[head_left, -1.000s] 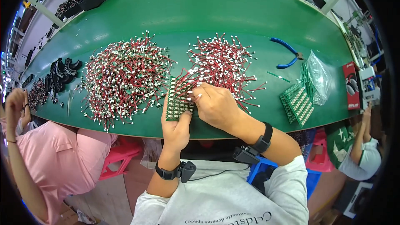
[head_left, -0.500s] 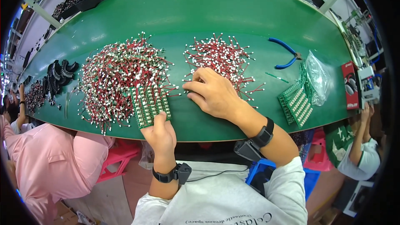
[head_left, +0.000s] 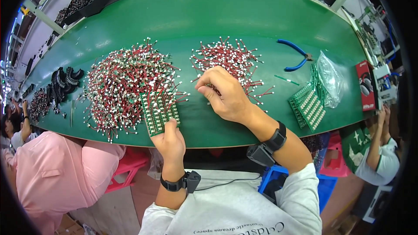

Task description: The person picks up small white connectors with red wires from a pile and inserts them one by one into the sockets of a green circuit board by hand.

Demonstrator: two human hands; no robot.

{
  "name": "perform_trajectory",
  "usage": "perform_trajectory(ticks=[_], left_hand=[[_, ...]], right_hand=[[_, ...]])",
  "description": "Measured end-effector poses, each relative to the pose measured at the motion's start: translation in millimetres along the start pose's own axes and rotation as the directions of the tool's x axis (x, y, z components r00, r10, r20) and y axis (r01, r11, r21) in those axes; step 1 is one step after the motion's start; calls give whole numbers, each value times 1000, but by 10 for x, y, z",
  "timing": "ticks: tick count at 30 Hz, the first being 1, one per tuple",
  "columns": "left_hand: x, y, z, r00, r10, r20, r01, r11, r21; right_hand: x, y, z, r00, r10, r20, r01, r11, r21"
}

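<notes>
My left hand (head_left: 170,142) grips the near edge of a green circuit board panel (head_left: 161,115), its thumb lying on top. Rows of small white parts cover the panel, and red wires lie over its far part. The panel overlaps the near right side of a large heap of red wires with white connectors and small green boards (head_left: 124,78). My right hand (head_left: 228,95) is curled with fingertips together, just at the near side of a smaller pile of red connector wires (head_left: 224,56). Anything between those fingertips is hidden or too small to make out.
Blue-handled pliers (head_left: 296,56) lie right, near a thin green strip (head_left: 286,79). Beyond are stacked circuit board panels (head_left: 310,109), a clear plastic bag (head_left: 329,82) and a red box (head_left: 365,86). Black curved parts (head_left: 61,82) lie left. A person in pink (head_left: 61,169) sits nearby.
My right hand has lifted slightly and its fingers have curled in more, away from the bare green surface beside the panel. My left hand still holds the panel, shifted slightly right.
</notes>
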State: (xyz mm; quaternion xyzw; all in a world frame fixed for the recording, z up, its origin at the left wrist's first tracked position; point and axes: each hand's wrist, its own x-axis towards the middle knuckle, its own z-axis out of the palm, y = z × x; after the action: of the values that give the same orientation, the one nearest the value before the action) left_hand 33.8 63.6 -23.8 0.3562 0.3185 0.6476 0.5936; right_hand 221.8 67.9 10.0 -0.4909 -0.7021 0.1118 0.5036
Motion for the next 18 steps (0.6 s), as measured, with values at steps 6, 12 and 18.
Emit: perform_trajectory(ticks=[6, 12, 18], left_hand=[[-8, 5, 9, 1000, 1, -8, -1, 1000, 15], [-3, -19, -15, 1000, 2, -3, -2, 1000, 3], [2, -9, -15, 1000, -10, 1, 10, 1000, 3]], right_hand=[[-26, -28, -30, 964, 264, 39, -266, 933, 244], [-21, -5, -39, 955, 287, 75, -296, 904, 310], [-29, -23, -33, 916, 386, 110, -393, 809, 436]])
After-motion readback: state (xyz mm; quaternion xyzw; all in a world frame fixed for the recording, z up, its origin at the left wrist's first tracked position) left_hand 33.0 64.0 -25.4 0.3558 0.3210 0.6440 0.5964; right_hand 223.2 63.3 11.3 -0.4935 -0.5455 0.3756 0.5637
